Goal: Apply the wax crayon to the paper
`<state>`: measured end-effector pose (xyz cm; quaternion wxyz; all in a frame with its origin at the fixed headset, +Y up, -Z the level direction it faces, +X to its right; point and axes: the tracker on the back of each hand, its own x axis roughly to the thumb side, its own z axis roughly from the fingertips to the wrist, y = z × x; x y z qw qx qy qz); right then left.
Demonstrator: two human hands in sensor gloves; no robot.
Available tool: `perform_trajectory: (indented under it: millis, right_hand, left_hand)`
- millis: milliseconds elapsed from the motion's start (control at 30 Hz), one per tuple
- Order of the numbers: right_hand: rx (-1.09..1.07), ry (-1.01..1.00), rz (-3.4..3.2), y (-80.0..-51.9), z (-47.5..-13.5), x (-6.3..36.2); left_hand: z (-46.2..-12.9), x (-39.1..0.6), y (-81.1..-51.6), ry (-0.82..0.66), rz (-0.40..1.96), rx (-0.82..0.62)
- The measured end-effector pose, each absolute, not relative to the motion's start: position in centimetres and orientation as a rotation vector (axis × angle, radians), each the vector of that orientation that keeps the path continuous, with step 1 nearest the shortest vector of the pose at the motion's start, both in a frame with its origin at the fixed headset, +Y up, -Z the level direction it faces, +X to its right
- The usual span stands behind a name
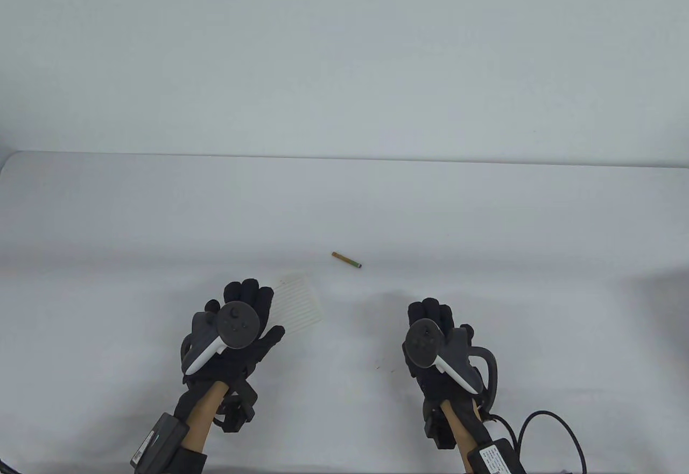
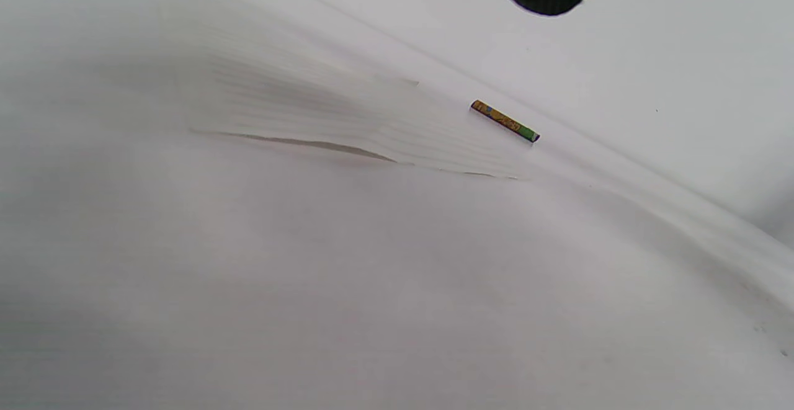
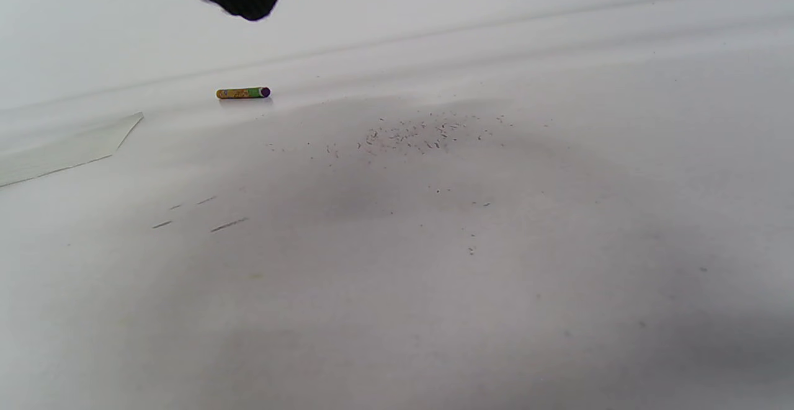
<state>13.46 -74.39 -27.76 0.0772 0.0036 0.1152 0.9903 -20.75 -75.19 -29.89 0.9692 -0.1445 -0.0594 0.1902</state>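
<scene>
A short wax crayon [image 1: 346, 259] with a yellow-green wrapper and dark tip lies on the white table, apart from both hands. It also shows in the left wrist view [image 2: 505, 121] and the right wrist view [image 3: 242, 93]. A small sheet of lined white paper [image 1: 301, 304] lies flat below and left of the crayon; it also shows in the left wrist view [image 2: 347, 118] and the right wrist view [image 3: 62, 149]. My left hand [image 1: 250, 307] is spread open, fingers over the paper's left edge. My right hand [image 1: 430, 315] hovers open and empty, right of the paper.
The white table [image 1: 484, 226] meets a white wall along its far edge. Small dark crumbs [image 3: 422, 134] and a few short marks [image 3: 226, 225] dot the surface below my right hand. A black cable [image 1: 554, 431] trails from my right wrist.
</scene>
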Motion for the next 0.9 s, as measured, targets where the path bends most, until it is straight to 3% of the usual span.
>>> perform_trajectory:
  millis: [400, 600, 733, 900]
  right_hand:
    - [0.093, 0.224, 2.972, -71.1, -30.0, 12.5]
    - [0.101, 0.229, 2.985, -72.6, -30.8, 13.1]
    - [0.103, 0.296, 2.989, -73.2, -30.6, 13.4]
    - [0.100, 0.311, 2.946, -73.2, -30.3, 13.8]
  left_hand:
    - [-30.9, -21.0, -70.9, -0.098, 0.379, -0.256]
    - [-32.7, -21.0, -67.7, -0.073, 0.373, -0.227]
    - [-35.3, -20.0, -67.2, -0.062, 0.385, -0.321]
    - [-38.6, -18.4, -68.9, -0.001, 0.367, -0.442]
